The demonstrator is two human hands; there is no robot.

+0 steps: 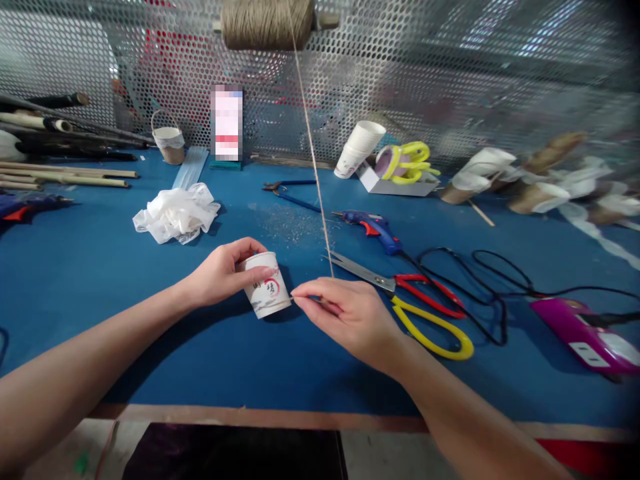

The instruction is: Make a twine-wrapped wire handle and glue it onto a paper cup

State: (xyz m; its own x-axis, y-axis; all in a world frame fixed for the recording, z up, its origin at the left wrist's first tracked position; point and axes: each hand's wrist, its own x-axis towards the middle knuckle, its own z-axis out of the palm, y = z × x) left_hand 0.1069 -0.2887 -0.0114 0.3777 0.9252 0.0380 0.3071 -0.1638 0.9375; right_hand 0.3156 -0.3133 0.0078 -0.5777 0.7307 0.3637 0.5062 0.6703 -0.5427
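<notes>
My left hand point(220, 272) is wrapped round a small white paper cup point(267, 290) with red and black print, held upside down and tilted over the blue table point(100, 280). My right hand point(345, 313) pinches the end of a tan twine strand point(313, 153) right at the cup's rim. The strand runs up to a twine spool point(267, 23) hung on the perforated metal screen at the back.
Scissors point(420, 303) with red and yellow handles lie just right of my right hand. Behind them lie a blue glue gun point(375, 230), black cables and a purple device point(583, 333). A crumpled plastic bag point(177, 213), blue pliers point(290, 192), stacked cups point(360, 147) and sticks are farther back.
</notes>
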